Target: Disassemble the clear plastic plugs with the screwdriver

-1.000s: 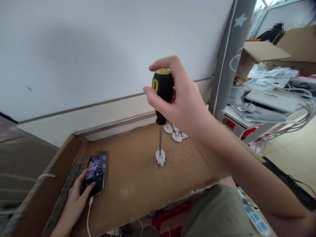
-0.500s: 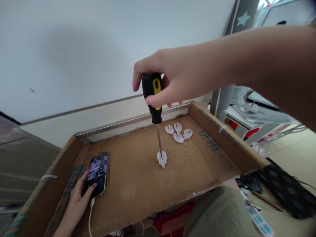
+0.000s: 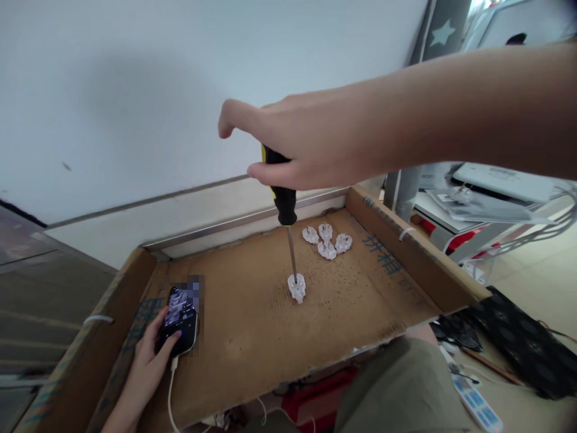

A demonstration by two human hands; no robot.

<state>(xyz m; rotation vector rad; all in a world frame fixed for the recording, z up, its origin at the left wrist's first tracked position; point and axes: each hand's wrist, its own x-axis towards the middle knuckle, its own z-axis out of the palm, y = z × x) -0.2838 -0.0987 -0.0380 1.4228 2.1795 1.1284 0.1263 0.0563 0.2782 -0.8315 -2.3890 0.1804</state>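
Note:
My right hand grips the black and yellow handle of a screwdriver from above, index finger lifted away from it. The shaft points down, nearly upright, and its tip meets a clear white plug lying prongs up on the cardboard. Behind it to the right, several similar plugs sit in a cluster. At the left, my left hand is wrapped round a smartphone with a lit screen, its thumb over the glass. A white cable runs from the phone's lower end.
A shallow cardboard tray with raised sides holds the work, against a white wall. To the right are a shelf with a plug in a plastic bag, a power strip and a dark patterned panel.
My right hand has turned on the screwdriver handle; the index finger has swung out to the left and up. The tip stays on the same plug. My left hand still holds the phone.

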